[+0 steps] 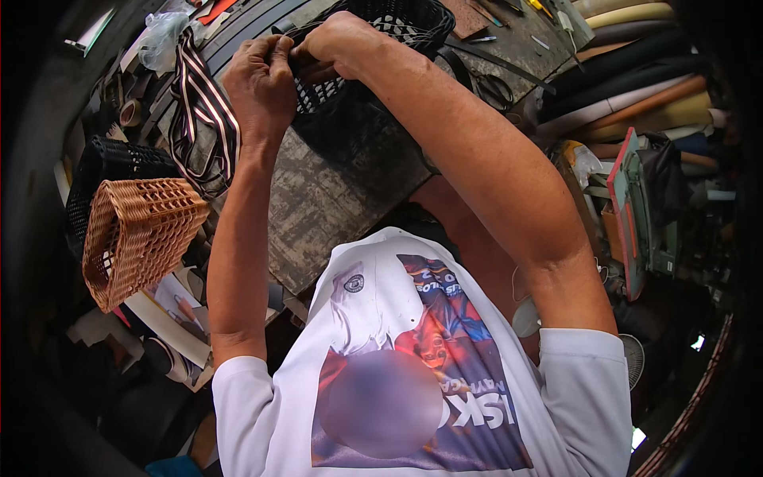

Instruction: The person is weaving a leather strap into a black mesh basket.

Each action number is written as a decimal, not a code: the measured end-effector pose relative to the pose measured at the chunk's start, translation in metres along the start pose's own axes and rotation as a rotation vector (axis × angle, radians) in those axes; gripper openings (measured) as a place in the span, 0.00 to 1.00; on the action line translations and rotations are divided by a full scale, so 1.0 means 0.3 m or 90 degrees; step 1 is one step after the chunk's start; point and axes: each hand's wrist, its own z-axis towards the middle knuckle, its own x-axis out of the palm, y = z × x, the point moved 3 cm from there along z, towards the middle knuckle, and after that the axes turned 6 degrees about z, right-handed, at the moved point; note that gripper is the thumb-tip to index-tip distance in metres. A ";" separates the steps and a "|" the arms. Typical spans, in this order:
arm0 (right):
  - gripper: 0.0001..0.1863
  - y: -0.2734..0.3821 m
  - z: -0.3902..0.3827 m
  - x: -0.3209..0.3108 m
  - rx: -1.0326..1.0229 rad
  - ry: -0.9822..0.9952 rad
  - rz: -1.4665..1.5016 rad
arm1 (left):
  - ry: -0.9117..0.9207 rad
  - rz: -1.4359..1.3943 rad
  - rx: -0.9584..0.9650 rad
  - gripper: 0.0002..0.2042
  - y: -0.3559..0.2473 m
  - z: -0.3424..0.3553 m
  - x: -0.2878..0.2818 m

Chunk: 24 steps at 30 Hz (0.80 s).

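Note:
A black woven basket (314,97) with an open lattice side lies at the far edge of my reach, on the worn workbench. My right hand (342,46) is closed at the basket's near rim, its fingers curled downward and partly hidden behind the wrist. Close beside it, my left hand (262,83) is closed in a pinch at the rim's left end. What lies between the left fingertips is too small and dark to make out. Black-and-light striped straps (199,111) hang in a bundle just left of my left wrist.
A brown wicker basket (147,230) stands left, before a black mesh basket (127,163). Rolls of material (628,87) are stacked at right. Scissors (494,89) lie on the workbench (318,215). A clear plastic bag (159,44) and a tape roll (131,113) sit far left.

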 end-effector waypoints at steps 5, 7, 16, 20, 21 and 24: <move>0.17 -0.037 0.052 0.023 0.023 -0.035 0.093 | -0.010 0.000 0.016 0.09 -0.005 -0.003 0.000; 0.18 -0.048 0.071 0.027 0.025 -0.069 0.053 | -0.014 0.001 0.025 0.08 -0.005 -0.001 -0.002; 0.14 -0.090 0.141 0.026 -0.058 -0.039 -0.253 | -0.016 0.000 0.032 0.08 0.003 0.004 -0.002; 0.13 -0.103 0.147 0.043 -0.103 -0.010 -0.300 | -0.006 -0.002 0.022 0.09 0.009 0.004 -0.001; 0.11 -0.103 0.139 0.041 -0.097 -0.013 -0.232 | -0.004 -0.008 0.018 0.09 0.010 0.005 -0.001; 0.09 -0.069 0.079 0.023 -0.158 -0.007 -0.152 | -0.013 -0.014 0.020 0.09 0.012 0.006 0.001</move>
